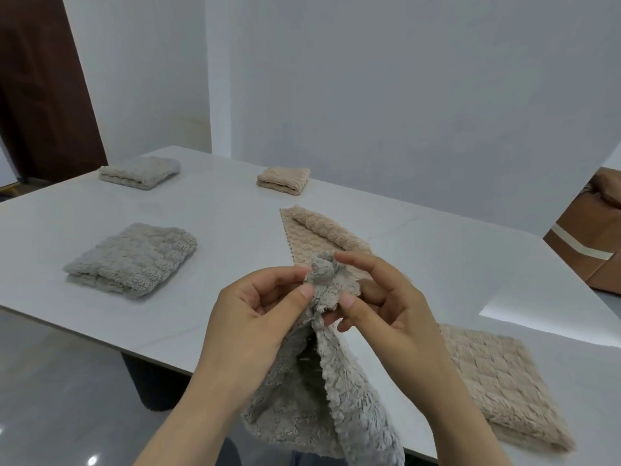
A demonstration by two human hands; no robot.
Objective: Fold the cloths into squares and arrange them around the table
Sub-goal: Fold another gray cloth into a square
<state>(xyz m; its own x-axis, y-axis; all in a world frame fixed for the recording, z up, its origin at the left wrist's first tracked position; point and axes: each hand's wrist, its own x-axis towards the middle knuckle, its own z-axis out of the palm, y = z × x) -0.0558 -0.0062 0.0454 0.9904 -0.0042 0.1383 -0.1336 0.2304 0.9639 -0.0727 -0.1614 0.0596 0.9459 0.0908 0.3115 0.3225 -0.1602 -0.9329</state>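
fluffy grey unfolded cloth hangs over near edge of white worktop | left hand and right hand both pinch its top corner (bunched) | folded beige cloth just right | two folded grey squares lie left

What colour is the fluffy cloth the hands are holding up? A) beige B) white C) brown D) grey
D: the left hand and right hand pinch the top of a grey cloth that hangs down between them.
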